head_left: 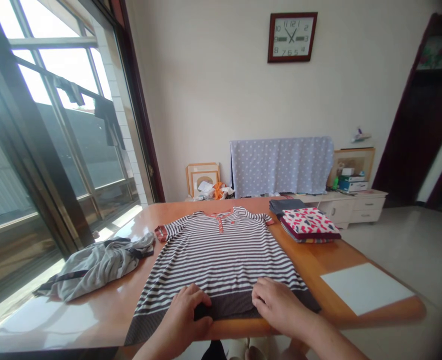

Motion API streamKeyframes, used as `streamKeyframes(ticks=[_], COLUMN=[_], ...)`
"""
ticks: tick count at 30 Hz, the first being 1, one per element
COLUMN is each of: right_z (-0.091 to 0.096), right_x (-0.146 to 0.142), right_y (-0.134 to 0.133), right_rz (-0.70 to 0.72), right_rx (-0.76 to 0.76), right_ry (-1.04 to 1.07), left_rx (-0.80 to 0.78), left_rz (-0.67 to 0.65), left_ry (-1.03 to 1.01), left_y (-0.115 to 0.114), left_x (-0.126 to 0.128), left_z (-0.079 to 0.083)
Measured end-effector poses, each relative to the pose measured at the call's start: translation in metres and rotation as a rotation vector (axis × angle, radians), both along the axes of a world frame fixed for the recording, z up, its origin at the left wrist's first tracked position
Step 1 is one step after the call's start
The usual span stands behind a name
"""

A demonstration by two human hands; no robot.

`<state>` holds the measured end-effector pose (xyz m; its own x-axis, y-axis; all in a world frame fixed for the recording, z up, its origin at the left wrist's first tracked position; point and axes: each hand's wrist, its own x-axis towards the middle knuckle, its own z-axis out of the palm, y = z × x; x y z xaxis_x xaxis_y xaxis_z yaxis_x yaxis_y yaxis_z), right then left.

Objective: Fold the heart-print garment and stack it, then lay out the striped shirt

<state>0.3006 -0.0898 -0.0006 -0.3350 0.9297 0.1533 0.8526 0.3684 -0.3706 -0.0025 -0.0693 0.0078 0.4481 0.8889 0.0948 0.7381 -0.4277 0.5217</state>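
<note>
A striped short-sleeved shirt (228, 255) in dark and white lies spread flat on the table, its reddish collar and button strip at the far end. Its dark ribbed hem (230, 306) runs along the near table edge. On the left part of that hem my left hand (188, 312) is curled, thumb and fingers around the fabric. Farther right, my right hand (275, 304) has its fingers bent closed on the same hem. Parts of the fingertips of both hands are hidden.
A crumpled grey garment (100, 267) lies on the wooden table (303, 260) at left. Folded clothes (309, 224) are stacked at right, beyond a pale sheet (367, 287). A low white cabinet (356, 207) stands behind; a window (66, 115) is at left.
</note>
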Motion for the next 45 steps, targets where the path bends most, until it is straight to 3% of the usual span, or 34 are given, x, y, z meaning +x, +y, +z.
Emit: streamKeyframes(ticks=[7,16,22,37,40,45], right_z=[-0.001,0.004,0.005,0.004,0.004,-0.005], right_x=[0.0,0.003,0.006,0.008,0.01,0.011], right_y=[-0.003,-0.006,-0.009,-0.013,-0.006,0.011], right_rz=[-0.014,-0.023,0.007,0.024,-0.009,-0.189], right_rx=[0.004,-0.03,-0.043,-0.11,-0.104,0.004], right_ry=[-0.027,0.093,0.119,0.176,0.222,0.16], left_rx=[0.038,0.118,0.115,0.1,0.152,0.258], left_rz=[-0.015,-0.007,0.058,0.074,0.139,0.35], left_ry=[-0.032,-0.012,0.032,-0.042,-0.006,0.171], left_y=[-0.001,-0.002,-0.003,0.001,0.009,0.021], left_x=[0.0,0.005,0.008,-0.004,-0.018,-0.049], left_z=[-0.001,-0.002,-0.002,-0.007,-0.008,-0.009])
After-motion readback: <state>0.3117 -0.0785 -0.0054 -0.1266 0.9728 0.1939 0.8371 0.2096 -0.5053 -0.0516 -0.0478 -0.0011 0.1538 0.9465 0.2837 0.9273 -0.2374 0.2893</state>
